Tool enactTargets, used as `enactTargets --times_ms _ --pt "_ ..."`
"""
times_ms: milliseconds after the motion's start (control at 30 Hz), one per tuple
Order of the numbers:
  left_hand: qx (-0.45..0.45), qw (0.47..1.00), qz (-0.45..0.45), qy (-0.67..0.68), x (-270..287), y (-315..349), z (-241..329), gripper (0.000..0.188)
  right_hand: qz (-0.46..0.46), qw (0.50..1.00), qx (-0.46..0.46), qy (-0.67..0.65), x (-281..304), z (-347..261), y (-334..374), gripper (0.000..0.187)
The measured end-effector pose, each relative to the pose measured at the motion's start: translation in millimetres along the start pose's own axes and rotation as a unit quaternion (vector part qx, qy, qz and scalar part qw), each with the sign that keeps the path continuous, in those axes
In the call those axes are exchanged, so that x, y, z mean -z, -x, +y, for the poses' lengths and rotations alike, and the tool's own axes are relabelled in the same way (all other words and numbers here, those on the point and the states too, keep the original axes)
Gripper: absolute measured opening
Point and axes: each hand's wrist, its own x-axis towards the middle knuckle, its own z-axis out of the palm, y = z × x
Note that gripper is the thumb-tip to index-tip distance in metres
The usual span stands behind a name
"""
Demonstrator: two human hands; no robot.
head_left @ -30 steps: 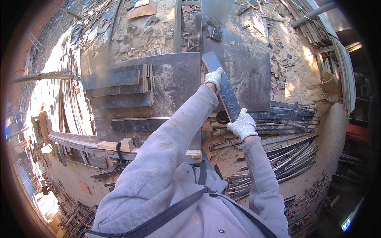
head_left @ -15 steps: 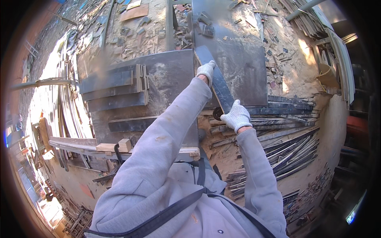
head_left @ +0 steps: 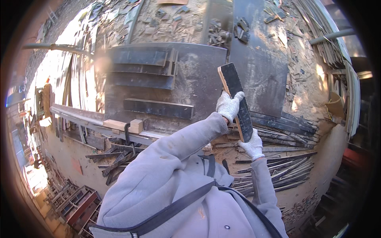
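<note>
While fingers (head_left: 239, 95) of gloved left hand (head_left: 228, 106) grasp dark board (head_left: 243, 112) mid-length, those of right hand (head_left: 253, 146) grip near end.

The wide fisheye camera looks down and forward from head height. A grey fabric jacket (head_left: 152, 184) sits nearest, a broad, dark, flat panel (head_left: 198, 77) farther ahead.

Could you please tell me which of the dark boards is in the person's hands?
The slanting board, gripped by the left hand partway along and the right hand at its near end; the stacked boards and the lone board lie on the panel.
</note>
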Motion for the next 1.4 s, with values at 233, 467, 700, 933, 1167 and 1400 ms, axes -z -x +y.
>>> enactTargets --times_ms 233,467,700,933,1167,1400 --pt "0.100 0.979 0.151 0.097 180.7 13.3 -80.3 0.057 0.009 0.954 0.274 0.121 -78.9 -74.4 -22.8 0.070" --pt "-0.094 0.881 0.404 -0.227 312.2 30.2 -120.5 0.125 -0.065 0.891 0.348 0.286 -163.4 -225.2 -61.1 0.089" --pt "-0.285 0.606 -0.043 -0.742 350.7 -43.1 -121.1 0.109 -0.048 0.873 0.352 0.336 -193.7 -210.5 -90.6 0.097" --pt "-0.265 0.664 -0.098 -0.692 399.5 -74.5 -119.4 0.073 -0.083 0.892 0.360 0.260 -192.4 -257.0 -78.2 0.098" --pt "-0.182 0.904 0.181 -0.342 373.1 -35.0 -74.0 0.112 0.013 0.947 0.092 -0.307 -178.4 -277.2 -139.9 0.070" --pt "0.121 0.899 0.355 0.227 342.0 -111.0 -52.3 0.076 -0.010 0.963 0.031 -0.268 -228.4 -296.0 -154.3 0.058"
